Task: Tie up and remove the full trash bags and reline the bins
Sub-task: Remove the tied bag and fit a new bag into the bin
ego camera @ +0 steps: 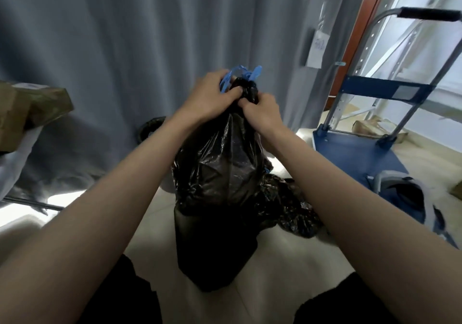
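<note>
Left hand (208,93) and right hand (260,109), arms outstretched, fingers curled tight on gathered neck of full black trash bag (220,173), blue drawstring (240,73) poking above knuckles.

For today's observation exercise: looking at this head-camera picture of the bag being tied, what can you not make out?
- Knot in the blue ties: hidden by the left hand and right hand.
- Contents of the black bag: opaque plastic.
- Bin: mostly behind the left arm.
- Writing on the paper: too blurred.
</note>
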